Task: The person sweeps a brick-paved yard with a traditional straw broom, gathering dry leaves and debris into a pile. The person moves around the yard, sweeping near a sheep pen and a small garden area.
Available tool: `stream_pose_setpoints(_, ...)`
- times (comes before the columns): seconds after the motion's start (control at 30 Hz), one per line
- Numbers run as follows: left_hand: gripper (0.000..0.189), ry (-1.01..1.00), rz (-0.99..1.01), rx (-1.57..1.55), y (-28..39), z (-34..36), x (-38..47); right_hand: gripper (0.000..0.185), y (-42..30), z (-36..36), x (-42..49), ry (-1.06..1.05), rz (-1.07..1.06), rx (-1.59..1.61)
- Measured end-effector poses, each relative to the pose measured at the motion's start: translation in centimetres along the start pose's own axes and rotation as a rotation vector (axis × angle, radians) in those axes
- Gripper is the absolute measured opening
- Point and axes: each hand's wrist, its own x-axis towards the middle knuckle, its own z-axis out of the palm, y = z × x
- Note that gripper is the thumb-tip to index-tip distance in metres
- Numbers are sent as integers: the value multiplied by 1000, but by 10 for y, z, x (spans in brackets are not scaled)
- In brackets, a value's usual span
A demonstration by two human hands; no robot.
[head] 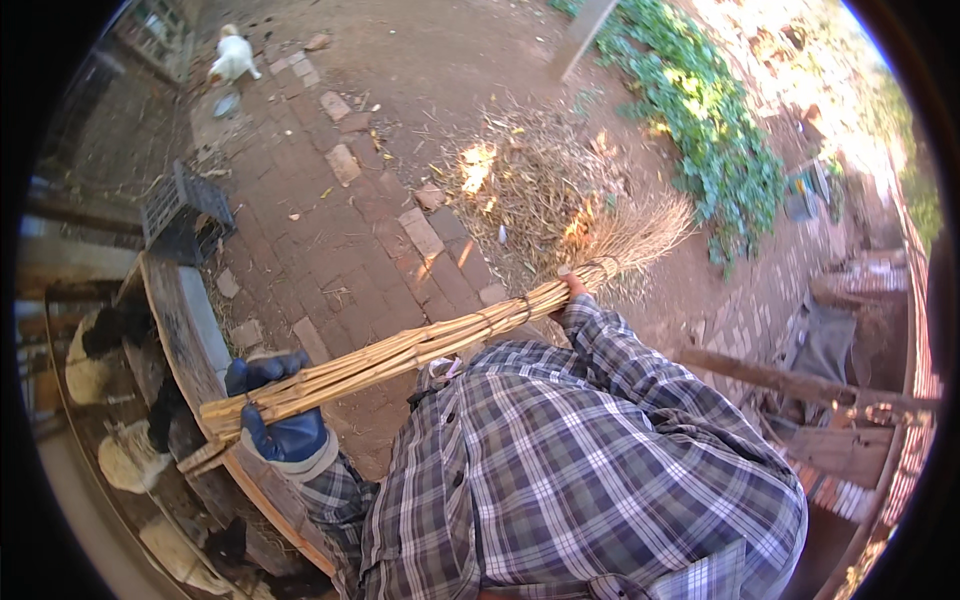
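Observation:
A bundled-twig broom [420, 345] lies diagonally across the front of my body, its stalks tied with dark bands. My left hand [294, 436], in a blue glove with a pale cuff, grips the butt end of the stalks. More blue glove material [264, 369] shows on the far side of the handle; I cannot tell whether it belongs to the same glove. Bare, my right hand [574, 286] holds the broom close to its fanned bristles [649, 229]. The bristles overlap a heap of dry straw and twigs [540, 180] in my view.
Brick paving [330, 247] runs ahead beside bare soil. A wooden-edged trough [180, 337] borders the left, with several sheep [124, 454] behind it. A dark plastic crate [187, 214] stands at its far end. Leafy vines [697, 127], a post [585, 37] and a white animal [234, 56] are farther off.

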Motion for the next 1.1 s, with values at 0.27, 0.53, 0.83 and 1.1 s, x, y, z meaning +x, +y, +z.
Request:
stream_pose_setpoints(0.27, 65, -543, -355, -225, -127, 108, 107, 33, 28, -143, -44, 333, 191, 287)
stream_pose_setpoints(0.53, 22, -606, -451, -87, -161, 193, 133, 55, 63, -142, 44, 170, 44, 720)
stream_pose_setpoints(0.83, 12, -496, 2, 292, -39, 186, 99, 24, -79, 101, 74, 67, -58, 333)
stream_pose_setpoints(1.1, 5, -283, 13, 295, 10, 156, 115, 27, -104, 178, 35, -127, -45, 281)
